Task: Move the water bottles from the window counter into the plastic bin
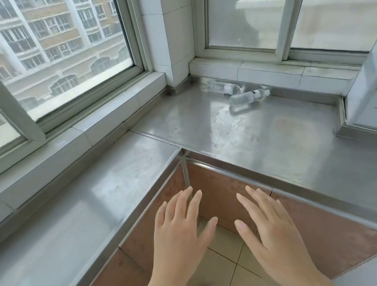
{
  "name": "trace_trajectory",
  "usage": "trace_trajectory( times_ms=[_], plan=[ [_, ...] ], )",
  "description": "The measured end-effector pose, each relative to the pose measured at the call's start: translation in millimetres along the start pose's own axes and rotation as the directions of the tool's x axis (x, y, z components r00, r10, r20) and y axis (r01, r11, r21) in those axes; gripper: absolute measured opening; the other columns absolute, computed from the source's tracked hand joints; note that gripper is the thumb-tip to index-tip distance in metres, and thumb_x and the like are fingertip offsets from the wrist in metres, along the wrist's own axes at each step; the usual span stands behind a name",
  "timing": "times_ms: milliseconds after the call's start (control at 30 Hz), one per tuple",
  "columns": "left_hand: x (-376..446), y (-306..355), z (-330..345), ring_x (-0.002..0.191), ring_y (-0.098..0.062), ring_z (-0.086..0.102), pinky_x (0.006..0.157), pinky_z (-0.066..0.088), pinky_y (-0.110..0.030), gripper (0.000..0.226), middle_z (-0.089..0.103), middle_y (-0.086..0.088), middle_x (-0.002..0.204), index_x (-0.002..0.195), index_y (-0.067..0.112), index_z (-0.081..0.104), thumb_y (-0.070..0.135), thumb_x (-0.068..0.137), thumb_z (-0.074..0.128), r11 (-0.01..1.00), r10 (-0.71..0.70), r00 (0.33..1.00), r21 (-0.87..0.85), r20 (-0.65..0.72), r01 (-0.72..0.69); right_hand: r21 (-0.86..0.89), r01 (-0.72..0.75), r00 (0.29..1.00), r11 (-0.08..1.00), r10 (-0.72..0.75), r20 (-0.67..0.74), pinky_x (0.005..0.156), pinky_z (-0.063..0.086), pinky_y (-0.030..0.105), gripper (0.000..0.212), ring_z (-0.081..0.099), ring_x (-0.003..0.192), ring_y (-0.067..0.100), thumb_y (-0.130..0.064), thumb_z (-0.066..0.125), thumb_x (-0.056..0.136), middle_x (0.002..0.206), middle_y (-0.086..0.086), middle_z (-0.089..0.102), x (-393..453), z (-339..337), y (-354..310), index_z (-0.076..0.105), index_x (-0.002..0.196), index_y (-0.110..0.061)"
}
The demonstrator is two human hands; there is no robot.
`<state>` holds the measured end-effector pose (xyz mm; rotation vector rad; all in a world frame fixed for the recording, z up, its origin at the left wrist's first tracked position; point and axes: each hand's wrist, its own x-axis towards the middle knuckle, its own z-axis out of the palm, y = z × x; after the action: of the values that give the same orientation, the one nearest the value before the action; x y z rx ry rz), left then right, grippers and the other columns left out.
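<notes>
- Hovering palms-down, both spread wide and holding nothing: left hand (179, 233) and right hand (270, 231), side by side above the floor in the inner corner of the L-shaped counter (281, 143).
- Not touching the counter with either hand; fingertips pointing up and ahead toward the corner edge.
- Lying on their sides at the back of the counter's right-hand wing, close under the right window sill (270, 73): two clear bottles, well apart from both hands, ahead and to the right.
- Resting nearer the tiled pillar (165, 35): far bottle (222, 87), long axis running left to right and slanting a little toward the viewer.
- Sitting just beside it, further right: near bottle (248, 97), long axis also roughly left to right, cap end to the right; a reflection showing on the steel below it.
- Appearing close at their ends, though contact being too small to tell.
- Judging the right hand the nearer one, with a forward, rightward reach across the counter needed.
- Not showing in view: the bin.
</notes>
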<state>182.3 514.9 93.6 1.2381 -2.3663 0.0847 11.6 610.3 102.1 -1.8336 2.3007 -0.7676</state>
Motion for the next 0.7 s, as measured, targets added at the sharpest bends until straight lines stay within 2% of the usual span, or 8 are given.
trace_trajectory(
  times_ms=[100,200,333,400,500,633,700],
  plan=[
    [48.1,-7.7,30.8,0.124,-0.018,0.06,0.104,0.044,-0.041,0.058,0.062,0.004,0.135,0.129,0.023,0.065,0.059,0.089,0.044,1.0,0.007,1.0,-0.001,0.026,-0.007,-0.003,-0.027,0.999,1.0,0.027,-0.018,0.116,0.004,0.029,0.058,0.007,0.142,0.003,-0.058,0.02,0.091,0.154,-0.014,0.02,50.4,3.5,18.8,0.032,0.143,-0.035],
    [100.7,-17.1,61.9,0.124,-0.019,0.059,0.103,0.045,-0.042,0.059,0.062,0.003,0.135,0.13,0.021,0.064,0.059,0.089,0.046,1.0,0.02,0.998,-0.019,0.052,-0.019,-0.02,-0.061,0.998,0.998,0.06,-0.023,0.117,0.016,0.038,0.057,0.011,0.142,0.007,-0.057,0.021,0.092,0.153,-0.012,0.024,100.0,9.8,37.5,0.033,0.143,-0.034],
    [172.3,-20.9,95.2,0.12,-0.021,0.062,0.1,0.048,-0.042,0.058,0.065,0.001,0.132,0.127,0.021,0.066,0.059,0.088,0.044,0.997,0.056,0.996,-0.053,0.069,-0.053,-0.019,-0.125,0.992,0.992,0.125,-0.021,0.115,0.022,0.043,0.058,0.018,0.141,0.012,-0.057,0.021,0.092,0.152,-0.009,0.029,161.0,15.0,62.4,0.036,0.142,-0.032],
    [207.6,-21.9,111.7,0.119,-0.022,0.063,0.1,0.048,-0.042,0.058,0.065,0.0,0.131,0.126,0.02,0.066,0.059,0.089,0.043,0.993,0.098,0.992,-0.07,0.078,-0.093,-0.033,-0.145,0.989,0.989,0.145,-0.024,0.115,0.022,0.044,0.057,0.019,0.141,0.011,-0.056,0.022,0.093,0.151,-0.008,0.031,189.7,15.5,76.9,0.036,0.142,-0.03],
    [254.0,-18.8,133.8,0.119,-0.022,0.062,0.099,0.048,-0.042,0.056,0.065,0.0,0.131,0.126,0.02,0.065,0.057,0.089,0.045,0.986,0.144,0.985,-0.094,0.095,-0.135,-0.032,-0.191,0.981,0.981,0.19,-0.025,0.117,0.014,0.038,0.059,0.015,0.142,0.008,-0.057,0.02,0.092,0.152,-0.01,0.027,223.3,14.9,100.5,0.033,0.143,-0.031],
    [310.1,-15.0,165.2,0.117,-0.022,0.064,0.098,0.049,-0.042,0.057,0.066,0.0,0.13,0.127,0.019,0.065,0.056,0.089,0.045,0.984,0.157,0.981,-0.1,0.114,-0.146,-0.015,-0.228,0.974,0.974,0.228,-0.005,0.115,0.022,0.042,0.067,0.019,0.141,0.01,-0.064,0.014,0.089,0.152,-0.009,0.029,270.2,15.5,135.2,0.036,0.142,-0.029],
    [338.8,-13.9,181.1,0.116,-0.022,0.064,0.098,0.049,-0.041,0.058,0.066,0.001,0.13,0.127,0.02,0.065,0.057,0.089,0.042,0.989,0.141,0.98,-0.075,0.141,-0.131,-0.013,-0.233,0.972,0.972,0.233,-0.012,0.113,0.025,0.043,0.065,0.022,0.139,0.011,-0.062,0.019,0.09,0.15,-0.006,0.033,297.9,17.3,157.2,0.04,0.141,-0.027]
  ],
)
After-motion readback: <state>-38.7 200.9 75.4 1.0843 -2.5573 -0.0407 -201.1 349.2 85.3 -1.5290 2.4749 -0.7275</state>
